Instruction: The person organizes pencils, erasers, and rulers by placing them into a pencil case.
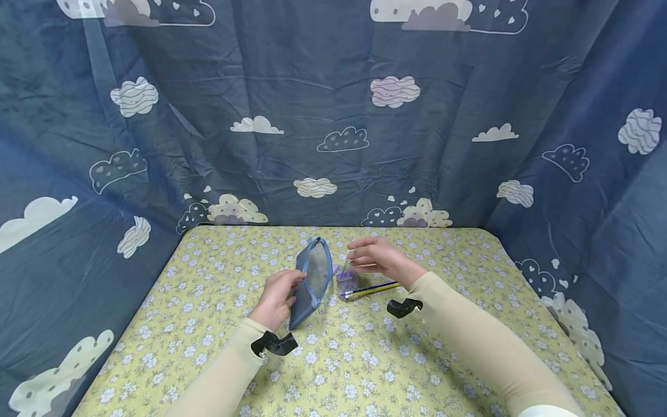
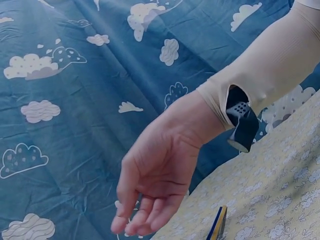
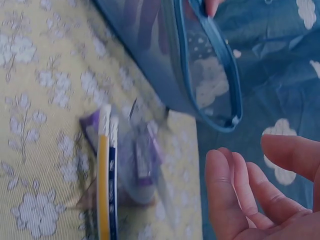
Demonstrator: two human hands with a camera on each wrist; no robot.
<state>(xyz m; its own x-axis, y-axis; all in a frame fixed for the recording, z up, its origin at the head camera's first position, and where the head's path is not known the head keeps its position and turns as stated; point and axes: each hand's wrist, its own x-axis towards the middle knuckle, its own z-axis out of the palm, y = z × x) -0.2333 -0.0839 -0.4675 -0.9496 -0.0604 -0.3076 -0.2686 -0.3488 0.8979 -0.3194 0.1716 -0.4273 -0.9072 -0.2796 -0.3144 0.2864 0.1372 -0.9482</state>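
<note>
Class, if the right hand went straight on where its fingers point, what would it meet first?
Probably the open pouch: in the head view it lies ahead of the right hand's fingertips. Depth is unclear, so the hand might just miss it.

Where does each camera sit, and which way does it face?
Head: worn on the head, facing forward and down; shows the left hand, right hand and sleeved arms.
Left wrist: strapped there, facing across at the right hand, curtain behind; the left hand doesn't show.
Right wrist: strapped there, facing the blue pouch and pencils; shows right fingers, left fingertip.
Shared: head and right wrist both show pouch and pencils.
</note>
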